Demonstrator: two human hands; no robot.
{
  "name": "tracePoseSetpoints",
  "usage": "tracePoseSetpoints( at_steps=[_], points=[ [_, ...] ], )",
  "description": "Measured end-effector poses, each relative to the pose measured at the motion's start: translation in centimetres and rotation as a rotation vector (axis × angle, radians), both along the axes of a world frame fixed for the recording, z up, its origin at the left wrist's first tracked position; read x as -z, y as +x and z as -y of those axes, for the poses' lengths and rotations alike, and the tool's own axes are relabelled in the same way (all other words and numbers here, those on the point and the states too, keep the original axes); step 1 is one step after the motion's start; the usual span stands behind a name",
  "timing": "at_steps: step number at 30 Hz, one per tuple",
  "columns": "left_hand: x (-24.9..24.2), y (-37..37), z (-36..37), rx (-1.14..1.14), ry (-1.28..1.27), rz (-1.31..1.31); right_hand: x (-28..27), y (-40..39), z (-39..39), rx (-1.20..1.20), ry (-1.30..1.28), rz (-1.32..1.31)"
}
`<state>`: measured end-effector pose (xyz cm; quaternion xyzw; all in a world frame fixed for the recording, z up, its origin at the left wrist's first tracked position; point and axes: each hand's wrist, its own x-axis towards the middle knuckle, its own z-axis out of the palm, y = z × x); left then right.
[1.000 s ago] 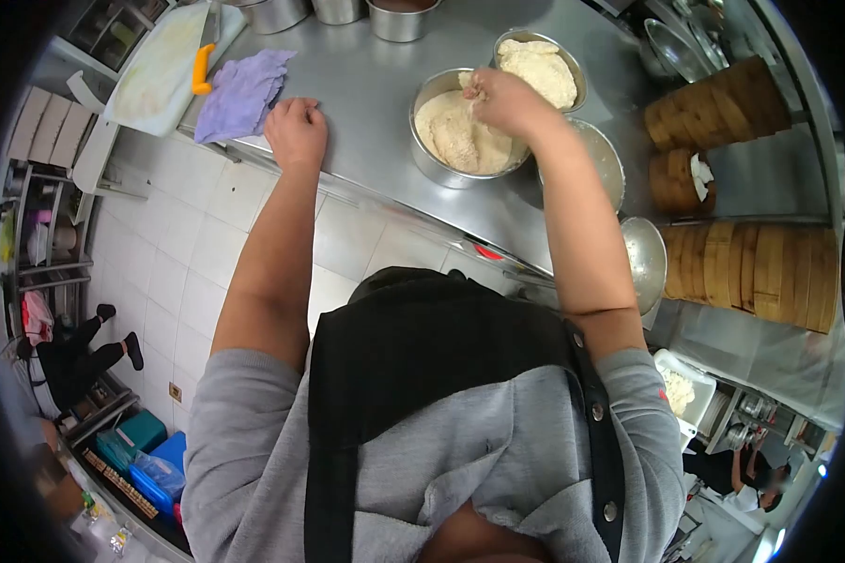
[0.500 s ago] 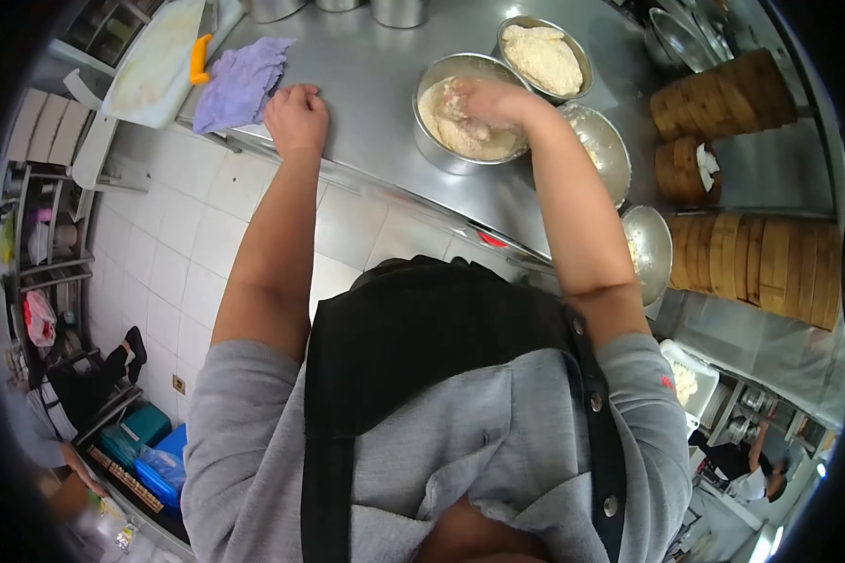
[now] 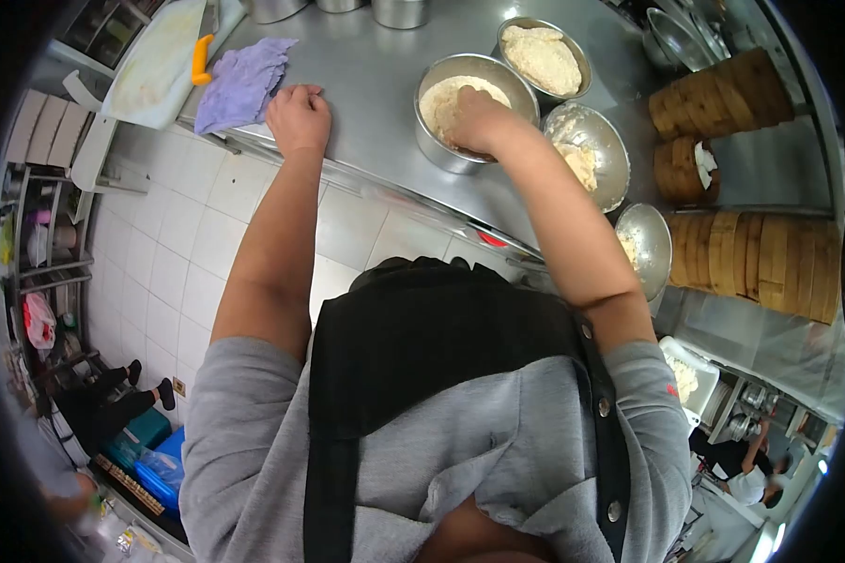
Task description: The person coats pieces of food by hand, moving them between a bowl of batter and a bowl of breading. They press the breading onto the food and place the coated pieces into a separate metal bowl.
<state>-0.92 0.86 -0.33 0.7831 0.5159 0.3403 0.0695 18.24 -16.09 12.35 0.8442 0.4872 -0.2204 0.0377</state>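
Note:
My right hand [image 3: 480,120] reaches down into a deep metal bowl [image 3: 429,143] and presses into a pale, wet, dough-like mixture [image 3: 440,98]; its fingertips are hidden in the bowl. My left hand [image 3: 299,118] rests on the front edge of the steel table [image 3: 366,84], fingers curled, just right of a crumpled purple cloth [image 3: 244,83]. Behind and right of the bowl stands a second bowl [image 3: 587,79] full of a lumpy pale mixture [image 3: 541,58]. Beside my right forearm is a wider metal bowl [image 3: 612,161] with some pale mixture on its inside.
A cutting board [image 3: 150,70] and a knife with an orange handle [image 3: 202,60] are at the back left. Bamboo steamers [image 3: 756,263] stack up at the right, near another metal bowl [image 3: 649,246]. People are at the lower left and lower right.
My right hand has moved left and toward the near side of the bowl, its fingers now lower and less visible. My left hand is nearly still. At lower left, the other person's legs have shifted.

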Motion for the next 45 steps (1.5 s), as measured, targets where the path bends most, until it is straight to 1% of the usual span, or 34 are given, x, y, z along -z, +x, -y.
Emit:
tracePoseSetpoints(
  at_steps=[3, 6, 9, 12, 15, 18, 21, 24, 26, 27, 30, 33, 34, 35, 37, 40, 43, 45],
  points=[
    [-0.1, 0.2, 0.2, -0.005, -0.009, 0.004, -0.7, 0.2, 0.0, 0.083, 0.016, -0.007],
    [0.1, 0.0, -0.3, 0.009, 0.0, 0.002, 0.3, 1.5, 0.1, 0.09, -0.013, 0.022],
    [0.5, 0.0, -0.2, 0.011, 0.004, 0.004, -0.5, 2.8, 0.5, 0.052, 0.087, -0.039],
    [0.2, 0.0, -0.2, 0.005, 0.002, 0.018, -0.6, 3.9, 0.7, 0.062, 0.246, -0.14],
    [-0.1, 0.1, 0.0, -0.001, -0.016, 0.008, 1.0, 4.7, 0.3, -0.05, 0.296, -0.208],
    [-0.3, 0.2, 0.1, -0.005, -0.021, 0.009, 3.0, 5.0, -0.4, 0.061, 0.231, -0.017],
    [0.1, 0.0, -0.1, -0.002, 0.009, 0.019, -1.4, 3.0, 0.4, 0.137, 0.329, -0.05],
    [0.3, 0.0, -0.2, 0.007, 0.032, 0.015, 0.0, 3.7, -0.4, -0.003, 0.348, -0.305],
    [0.1, 0.0, -0.1, 0.01, 0.022, 0.01, 1.9, 3.6, -1.2, -0.076, 0.235, -0.242],
    [0.2, 0.1, -0.3, 0.013, 0.02, 0.003, 1.6, 3.2, -1.6, -0.113, 0.181, -0.209],
    [0.6, -0.1, -0.5, 0.019, 0.018, -0.022, -0.7, 4.2, -2.5, -0.062, 0.156, -0.386],
    [0.3, -0.1, 0.1, 0.005, 0.028, -0.019, -0.9, 4.0, -2.9, -0.073, 0.028, -0.406],
    [0.2, -0.1, 0.1, 0.003, 0.02, -0.02, 1.5, 2.9, -3.0, -0.195, 0.013, -0.064],
    [0.0, 0.1, -0.1, 0.001, 0.017, -0.019, 2.3, 4.0, -3.4, -0.222, -0.055, -0.061],
    [0.2, 0.1, -0.4, 0.009, 0.044, -0.005, 0.5, 3.9, -4.1, -0.288, -0.199, -0.063],
    [0.2, 0.0, -0.1, 0.011, 0.025, -0.005, -2.4, 3.3, -2.2, -0.127, -0.008, -0.263],
    [0.4, 0.0, -0.2, 0.009, 0.027, -0.012, -0.5, 2.2, -1.3, -0.022, 0.134, -0.128],
    [0.3, 0.0, -0.5, 0.012, 0.031, -0.025, 1.2, 0.7, -0.6, -0.014, 0.227, -0.009]
  ],
)
